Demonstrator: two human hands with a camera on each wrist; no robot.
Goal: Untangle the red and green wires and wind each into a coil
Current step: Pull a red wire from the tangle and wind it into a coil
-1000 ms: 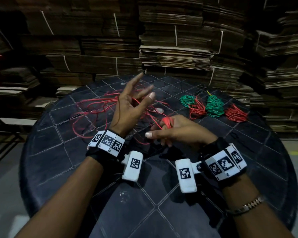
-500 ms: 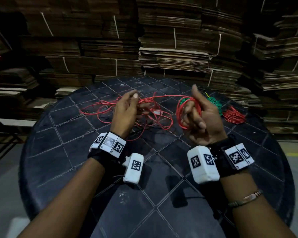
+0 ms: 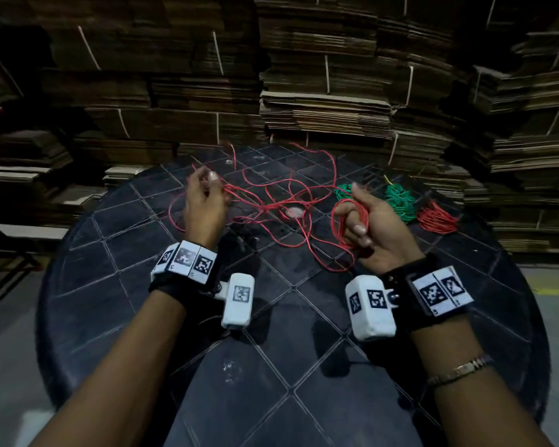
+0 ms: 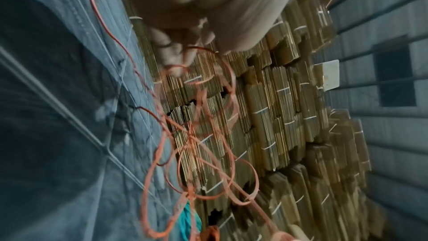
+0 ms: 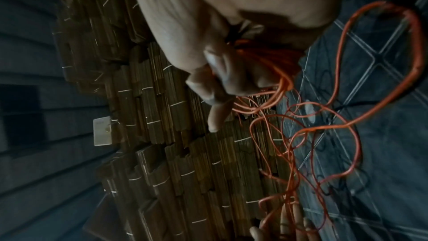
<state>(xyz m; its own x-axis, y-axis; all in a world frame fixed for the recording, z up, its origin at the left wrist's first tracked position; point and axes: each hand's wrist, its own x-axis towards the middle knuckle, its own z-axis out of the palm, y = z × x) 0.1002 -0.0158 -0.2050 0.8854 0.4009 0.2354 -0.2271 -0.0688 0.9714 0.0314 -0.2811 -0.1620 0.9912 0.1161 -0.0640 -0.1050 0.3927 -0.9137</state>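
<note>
The step in hand looks to be winding the red wire [image 3: 281, 204] into a coil: the right hand [image 3: 373, 230] has several turns looped round its curled fingers [image 3: 357, 229], held above the table [image 3: 117, 285], while the left hand [image 3: 204, 204] pinches a strand of the same wire between thumb and fingertips, raised off to the left. Between the two hands the rest of the wire sprawls over the middle of the table in loose, crossing loops, some lifted clear of the surface and arching toward the far edge. The next move likely calls for the left hand to feed slack while the right takes another turn, and for care where the loops cross, since a pull could tighten them into a knot. The wire is thin, springy and bright red, holding its curves. Beyond the right hand lie finished bundles: green coils [image 3: 397, 201] and a red coil [image 3: 438, 219] near the table's right rim. No loose green wire shows in the tangle, so the green part seems done.
</note>
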